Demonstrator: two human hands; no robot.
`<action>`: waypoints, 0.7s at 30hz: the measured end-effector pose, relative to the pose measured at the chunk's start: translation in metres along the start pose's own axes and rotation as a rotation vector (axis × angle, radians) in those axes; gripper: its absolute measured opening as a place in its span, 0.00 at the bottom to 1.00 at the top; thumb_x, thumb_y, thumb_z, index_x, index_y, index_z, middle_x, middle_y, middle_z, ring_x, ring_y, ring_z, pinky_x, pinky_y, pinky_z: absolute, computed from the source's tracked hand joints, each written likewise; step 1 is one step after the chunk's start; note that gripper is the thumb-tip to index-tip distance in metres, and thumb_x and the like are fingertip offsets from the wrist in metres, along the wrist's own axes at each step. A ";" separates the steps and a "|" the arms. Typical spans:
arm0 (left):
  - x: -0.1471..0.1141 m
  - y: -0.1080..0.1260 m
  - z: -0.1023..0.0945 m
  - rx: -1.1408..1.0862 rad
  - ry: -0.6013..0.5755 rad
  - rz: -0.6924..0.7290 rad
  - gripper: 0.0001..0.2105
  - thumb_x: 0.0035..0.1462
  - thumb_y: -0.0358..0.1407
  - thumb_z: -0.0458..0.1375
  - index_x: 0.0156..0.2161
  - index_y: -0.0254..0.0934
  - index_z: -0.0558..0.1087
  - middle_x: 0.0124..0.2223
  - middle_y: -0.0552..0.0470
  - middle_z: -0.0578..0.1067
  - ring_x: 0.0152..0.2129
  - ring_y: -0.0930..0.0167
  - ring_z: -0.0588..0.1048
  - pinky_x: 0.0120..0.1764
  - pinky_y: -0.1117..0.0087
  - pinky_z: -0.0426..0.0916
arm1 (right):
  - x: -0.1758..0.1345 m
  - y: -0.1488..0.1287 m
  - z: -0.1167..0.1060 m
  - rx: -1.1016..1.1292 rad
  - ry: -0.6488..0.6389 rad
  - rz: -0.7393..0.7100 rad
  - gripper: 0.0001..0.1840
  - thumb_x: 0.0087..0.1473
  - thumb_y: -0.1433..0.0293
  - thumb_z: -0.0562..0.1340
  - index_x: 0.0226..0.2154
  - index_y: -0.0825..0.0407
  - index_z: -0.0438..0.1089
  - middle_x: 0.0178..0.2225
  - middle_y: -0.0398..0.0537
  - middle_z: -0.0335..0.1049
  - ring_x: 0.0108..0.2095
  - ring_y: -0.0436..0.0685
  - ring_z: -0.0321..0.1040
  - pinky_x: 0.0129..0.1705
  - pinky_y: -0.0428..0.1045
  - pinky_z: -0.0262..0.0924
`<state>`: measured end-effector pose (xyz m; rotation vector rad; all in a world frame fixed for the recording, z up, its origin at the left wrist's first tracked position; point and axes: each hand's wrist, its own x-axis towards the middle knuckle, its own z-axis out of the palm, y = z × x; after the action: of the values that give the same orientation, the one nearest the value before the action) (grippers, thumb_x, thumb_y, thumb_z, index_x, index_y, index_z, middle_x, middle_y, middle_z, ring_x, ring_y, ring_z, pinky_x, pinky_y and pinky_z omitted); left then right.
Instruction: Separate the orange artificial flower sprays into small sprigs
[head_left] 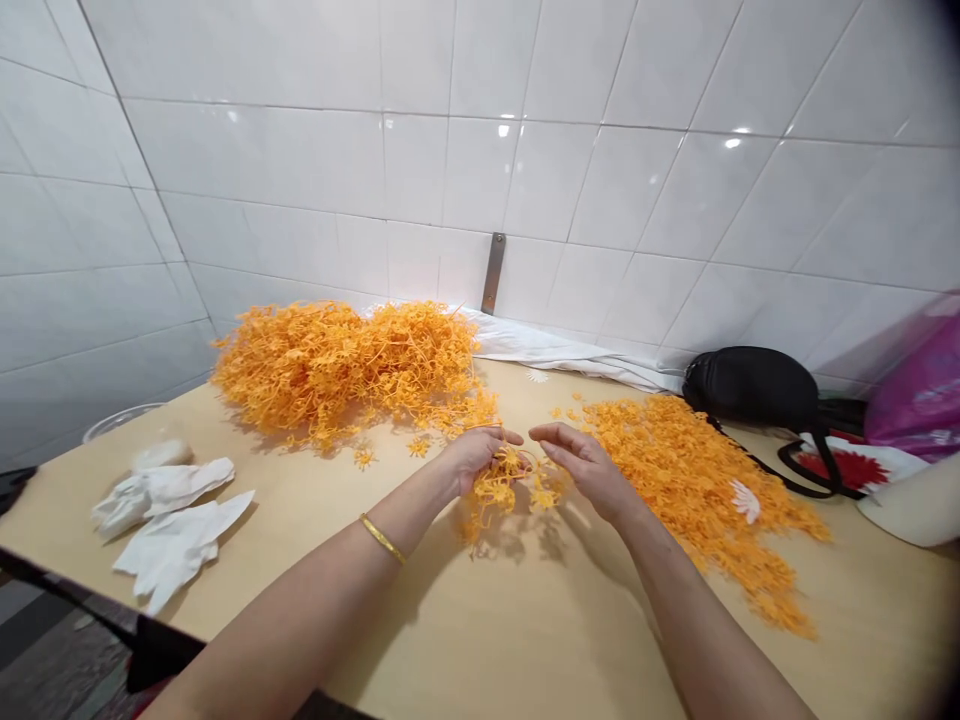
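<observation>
Between my hands, just above the table (465,640), hangs a small bunch of orange artificial flower sprigs (495,492). My left hand (480,458) is closed around their thin stems, and the blossoms hang below its fingers. Close by on the right is my right hand (581,465), its fingers bent together toward the left beside the sprigs. Whatever its fingertips may pinch is too small to make out. A large heap of orange flower sprigs (345,365) lies beyond my left hand. Loose orange blossoms (675,480) are spread in a pile to the right of my right hand.
Crumpled white tissues (176,540) lie at the left edge. A black pouch (754,385) with a strap, a red flower (844,468), a white roll (919,505) and a purple bag (919,385) are at the right. White cloth (562,350) runs along the tiled wall (420,160).
</observation>
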<state>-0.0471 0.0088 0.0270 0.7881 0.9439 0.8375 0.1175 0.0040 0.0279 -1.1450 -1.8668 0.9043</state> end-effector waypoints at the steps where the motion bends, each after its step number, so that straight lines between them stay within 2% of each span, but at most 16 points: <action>1: 0.003 0.002 -0.003 0.003 0.009 0.012 0.11 0.43 0.23 0.53 0.36 0.32 0.64 0.24 0.47 0.73 0.19 0.72 0.72 0.22 0.72 0.65 | -0.001 0.004 -0.004 0.052 0.011 0.028 0.14 0.49 0.63 0.54 0.36 0.51 0.67 0.38 0.47 0.67 0.41 0.55 0.61 0.43 0.50 0.54; 3: 0.008 0.002 -0.008 0.015 0.003 0.049 0.12 0.43 0.24 0.53 0.37 0.32 0.65 0.25 0.47 0.74 0.20 0.72 0.72 0.23 0.73 0.65 | -0.005 0.013 -0.009 0.112 0.022 0.081 0.16 0.49 0.59 0.53 0.37 0.51 0.66 0.38 0.48 0.66 0.42 0.55 0.61 0.43 0.50 0.54; 6: 0.012 -0.002 -0.015 0.030 -0.039 0.094 0.13 0.42 0.25 0.56 0.37 0.33 0.67 0.27 0.47 0.74 0.22 0.73 0.73 0.25 0.73 0.66 | -0.011 0.022 -0.005 0.106 -0.028 0.122 0.18 0.49 0.58 0.54 0.39 0.51 0.65 0.33 0.47 0.66 0.35 0.53 0.62 0.36 0.48 0.56; 9: 0.014 -0.003 -0.017 0.032 -0.073 0.085 0.13 0.41 0.27 0.58 0.37 0.33 0.68 0.27 0.47 0.74 0.24 0.72 0.73 0.28 0.72 0.67 | -0.013 0.023 0.000 0.016 -0.041 0.090 0.14 0.49 0.60 0.55 0.33 0.53 0.66 0.25 0.42 0.62 0.27 0.50 0.58 0.29 0.45 0.53; 11: 0.014 -0.001 -0.018 0.028 -0.042 0.099 0.11 0.41 0.29 0.59 0.34 0.32 0.68 0.26 0.48 0.73 0.24 0.72 0.73 0.29 0.71 0.66 | -0.011 0.023 0.001 -0.027 0.019 0.050 0.13 0.49 0.62 0.54 0.26 0.54 0.66 0.22 0.41 0.59 0.24 0.48 0.55 0.27 0.45 0.50; 13: 0.012 0.004 -0.019 0.075 0.043 0.142 0.08 0.42 0.34 0.59 0.30 0.31 0.68 0.25 0.49 0.72 0.22 0.74 0.71 0.28 0.73 0.65 | -0.009 0.025 0.000 -0.029 0.095 0.041 0.14 0.50 0.62 0.53 0.22 0.54 0.63 0.19 0.40 0.55 0.22 0.47 0.51 0.24 0.44 0.47; 15: 0.005 0.011 -0.020 0.245 0.123 0.193 0.10 0.45 0.39 0.57 0.26 0.31 0.68 0.23 0.51 0.70 0.21 0.75 0.69 0.27 0.73 0.63 | -0.008 0.030 -0.002 0.011 0.158 0.079 0.15 0.49 0.61 0.54 0.19 0.54 0.60 0.16 0.38 0.51 0.19 0.47 0.48 0.22 0.44 0.44; 17: -0.008 0.018 -0.018 0.548 0.246 0.308 0.11 0.47 0.40 0.54 0.22 0.32 0.66 0.21 0.52 0.68 0.20 0.74 0.68 0.27 0.72 0.62 | -0.008 0.033 -0.004 0.088 0.217 0.125 0.15 0.48 0.60 0.55 0.19 0.53 0.58 0.15 0.38 0.51 0.18 0.46 0.48 0.21 0.44 0.44; 18: -0.016 0.020 -0.016 0.713 0.325 0.410 0.11 0.48 0.39 0.53 0.21 0.33 0.66 0.21 0.52 0.67 0.21 0.73 0.67 0.28 0.71 0.61 | -0.008 0.034 -0.004 0.133 0.236 0.141 0.15 0.48 0.60 0.55 0.19 0.53 0.58 0.16 0.38 0.52 0.18 0.46 0.48 0.21 0.44 0.45; 20: -0.031 0.022 -0.006 0.993 0.474 0.685 0.10 0.49 0.36 0.50 0.22 0.34 0.66 0.23 0.51 0.68 0.25 0.71 0.67 0.31 0.69 0.61 | -0.009 0.032 -0.002 0.214 0.236 0.156 0.15 0.47 0.60 0.56 0.20 0.53 0.59 0.16 0.38 0.53 0.18 0.46 0.49 0.21 0.44 0.46; 21: -0.037 0.021 0.001 1.094 0.484 0.824 0.08 0.50 0.35 0.49 0.24 0.35 0.67 0.26 0.50 0.70 0.29 0.69 0.67 0.34 0.68 0.61 | -0.009 0.029 0.000 0.245 0.215 0.156 0.15 0.48 0.59 0.55 0.21 0.53 0.60 0.16 0.38 0.54 0.18 0.46 0.50 0.21 0.44 0.47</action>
<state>-0.0637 -0.0138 0.0590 2.0712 1.5660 1.2380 0.1319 0.0056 0.0012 -1.1952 -1.4664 1.0226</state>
